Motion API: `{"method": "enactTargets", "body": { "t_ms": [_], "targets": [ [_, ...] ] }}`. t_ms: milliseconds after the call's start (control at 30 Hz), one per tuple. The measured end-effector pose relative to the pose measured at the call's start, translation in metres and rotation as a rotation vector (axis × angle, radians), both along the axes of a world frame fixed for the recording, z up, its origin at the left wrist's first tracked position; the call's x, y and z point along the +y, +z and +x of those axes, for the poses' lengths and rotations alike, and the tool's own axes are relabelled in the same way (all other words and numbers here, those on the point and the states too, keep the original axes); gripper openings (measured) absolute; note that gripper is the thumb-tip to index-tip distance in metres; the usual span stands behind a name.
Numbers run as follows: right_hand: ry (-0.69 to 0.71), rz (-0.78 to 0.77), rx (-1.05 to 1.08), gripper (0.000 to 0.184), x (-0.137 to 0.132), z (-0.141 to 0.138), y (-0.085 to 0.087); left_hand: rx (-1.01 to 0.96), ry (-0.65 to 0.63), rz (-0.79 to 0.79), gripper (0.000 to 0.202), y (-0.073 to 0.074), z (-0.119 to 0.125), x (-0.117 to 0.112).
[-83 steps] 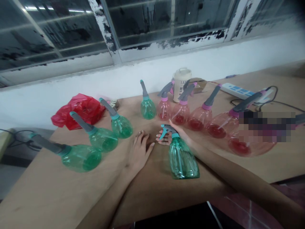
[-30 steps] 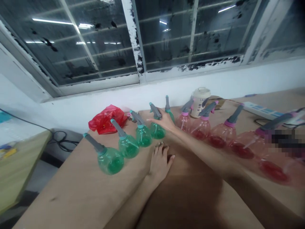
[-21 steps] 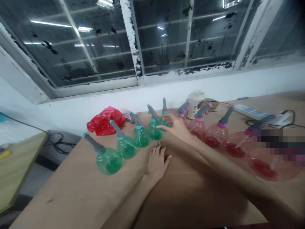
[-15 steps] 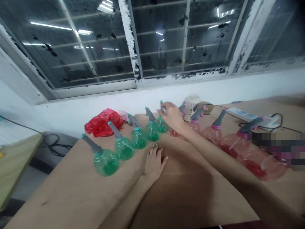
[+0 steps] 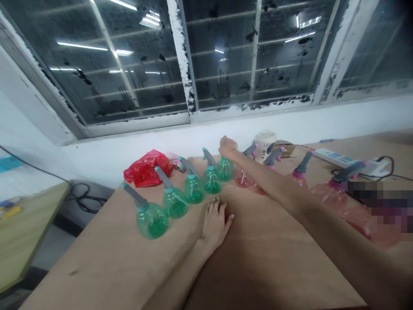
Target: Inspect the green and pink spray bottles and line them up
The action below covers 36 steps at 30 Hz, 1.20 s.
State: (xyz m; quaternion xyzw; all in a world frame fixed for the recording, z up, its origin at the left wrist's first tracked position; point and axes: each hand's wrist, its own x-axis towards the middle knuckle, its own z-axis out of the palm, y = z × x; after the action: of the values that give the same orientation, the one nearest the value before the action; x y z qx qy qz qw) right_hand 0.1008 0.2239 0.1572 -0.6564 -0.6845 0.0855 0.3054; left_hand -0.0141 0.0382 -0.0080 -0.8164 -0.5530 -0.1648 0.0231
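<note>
My right hand (image 5: 228,145) is closed around the grey head of the farthest green spray bottle (image 5: 225,168), which stands upright on the wooden table (image 5: 106,258); the hand hides the head. My left hand (image 5: 215,220) lies flat on the table, fingers spread, holding nothing. Just beyond its fingertips is another green spray bottle (image 5: 212,180). More green spray bottles run in a slanting row toward the near left, among them the nearest one (image 5: 152,220). Red spray bottles with pink collars, such as this one (image 5: 299,178), form a row on the right, partly behind my right forearm.
A crumpled red plastic bag (image 5: 148,168) lies at the back left. A paper cup (image 5: 265,146) stands near the wall, with a white power strip (image 5: 350,161) and its cable at the right. A second, lighter table (image 5: 32,228) is at the far left.
My right hand has gone from open fingers beside the farthest green spray bottle's head to a closed grip over it. My left hand stays flat on the table. The view has shifted slightly.
</note>
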Motion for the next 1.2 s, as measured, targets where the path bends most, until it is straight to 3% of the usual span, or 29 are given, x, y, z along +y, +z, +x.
{"method": "enactTargets", "body": {
  "t_ms": [100,200,300,367,467,567,667,800,900,1000,1067,1200],
  "targets": [
    [-0.070,0.061,-0.032,0.039,-0.002,0.005,0.020,-0.013,-0.007,-0.009,0.041,0.000,0.001,-0.001],
    [-0.064,0.243,-0.061,0.042,-0.016,0.022,0.047,-0.024,-0.016,-0.013,0.040,0.000,0.002,-0.002],
    [0.075,0.501,-0.055,0.048,-0.052,0.046,0.068,-0.032,-0.018,-0.011,0.039,0.002,0.002,-0.002],
    [0.159,0.551,-0.066,0.048,-0.086,0.063,0.072,-0.030,-0.023,-0.002,0.039,0.004,0.002,-0.003],
    [0.229,0.496,-0.140,0.044,-0.136,0.080,0.061,-0.017,-0.026,0.009,0.042,0.005,0.002,-0.002],
    [0.317,0.339,-0.247,0.037,-0.166,0.086,0.035,-0.035,-0.027,-0.001,0.044,0.005,0.003,0.000],
    [0.392,0.219,-0.291,0.033,-0.177,0.085,0.004,-0.186,-0.036,-0.039,0.043,0.003,0.005,0.002],
    [0.444,0.224,-0.242,0.035,-0.178,0.085,-0.023,-0.363,-0.012,-0.084,0.043,0.001,0.008,0.001],
    [0.442,0.199,-0.213,0.038,-0.180,0.086,-0.030,-0.447,-0.017,-0.116,0.044,0.004,0.010,-0.004],
    [0.448,0.157,-0.226,0.042,-0.183,0.087,-0.031,-0.606,-0.172,-0.188,0.044,0.012,0.011,-0.012],
    [0.480,0.148,-0.189,0.043,-0.185,0.086,-0.031,-0.647,-0.281,-0.238,0.058,0.018,0.012,-0.016],
    [0.548,0.085,-0.043,0.043,-0.187,0.083,-0.030,-0.606,-0.309,-0.224,0.090,0.026,0.017,-0.019]
  ]
}}
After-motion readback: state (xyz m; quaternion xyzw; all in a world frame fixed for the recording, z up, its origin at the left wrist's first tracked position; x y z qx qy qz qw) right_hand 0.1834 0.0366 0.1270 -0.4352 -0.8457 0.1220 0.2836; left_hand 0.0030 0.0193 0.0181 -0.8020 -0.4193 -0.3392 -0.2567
